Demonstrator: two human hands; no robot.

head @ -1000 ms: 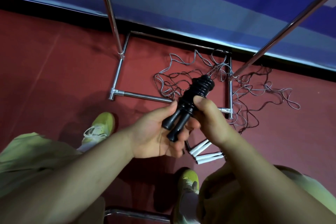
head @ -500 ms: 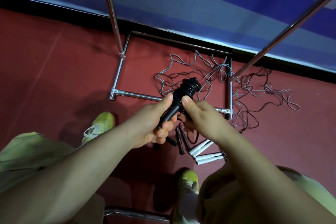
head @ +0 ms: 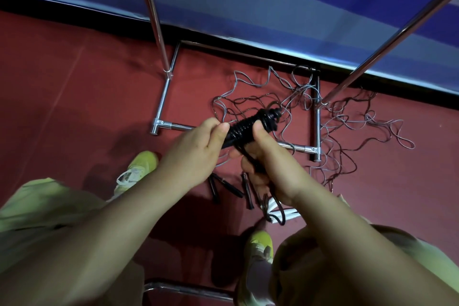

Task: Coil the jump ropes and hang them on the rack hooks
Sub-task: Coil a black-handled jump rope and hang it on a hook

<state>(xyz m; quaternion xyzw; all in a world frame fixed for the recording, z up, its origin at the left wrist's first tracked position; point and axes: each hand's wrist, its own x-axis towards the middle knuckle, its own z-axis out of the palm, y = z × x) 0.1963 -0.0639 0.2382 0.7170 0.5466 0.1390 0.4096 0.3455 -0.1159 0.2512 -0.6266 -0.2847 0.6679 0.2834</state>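
Rope (head: 248, 129), black and wound tightly round its own handles, sits in the air between both hands above the floor (head: 74, 82): the left hand (head: 196, 154) pinches the bundle's near end, the right hand (head: 267, 156) is closed round its middle. I'd say keep the thumb on the last turn and tuck the loose tail so nothing unwinds before it goes on the rack (head: 159, 104).

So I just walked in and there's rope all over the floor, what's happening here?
A person holds a black jump rope in both hands, its cord wound round the handles: left hand at one end, right hand mid-bundle. More ropes lie tangled around the rack base; none visibly hung.
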